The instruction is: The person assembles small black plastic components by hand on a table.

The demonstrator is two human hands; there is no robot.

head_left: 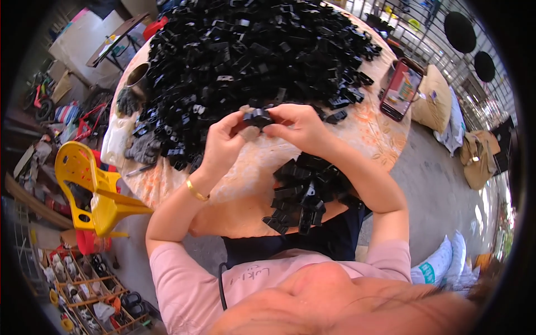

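Between my two hands, over the near middle of the round table (234, 190), is a small black plastic part (257, 118). My left hand (226, 139) pinches its left side; the thumb and a fingertip look covered in something pale. My right hand (298, 125) grips the other side with thumb and forefinger. Just beyond my hands rises a large heap of similar black parts (251, 56). A smaller pile of black parts (304, 192) lies at the near edge, beside my right forearm. The held part's exact shape is partly hidden by my fingers.
A phone (402, 89) leans at the table's right side. Grey gloves (143, 148) and a pen (140, 170) lie at the left, near a metal cup (138, 75). A yellow chair (97, 190) stands left of the table; sacks (432, 97) stand to the right.
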